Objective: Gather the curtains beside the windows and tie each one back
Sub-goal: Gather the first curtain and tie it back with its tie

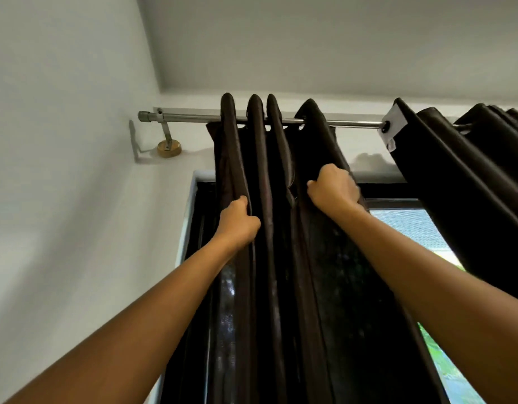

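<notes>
A dark brown curtain (pixel 281 228) hangs in bunched folds from a metal rod (pixel 190 117) at the left side of a window (pixel 432 231). My left hand (pixel 237 223) grips the leftmost fold, its fingers curled round the cloth. Higher and to the right, my right hand (pixel 330 188) grips the curtain's right fold just below the rod. A second dark curtain (pixel 470 170) hangs from the same rod at the right, with a white label at its top corner.
The rod ends at a bracket with a round wooden base (pixel 169 149) on the white wall (pixel 62 170). The ceiling is close above. Daylight and greenery show through the uncovered window pane at the lower right.
</notes>
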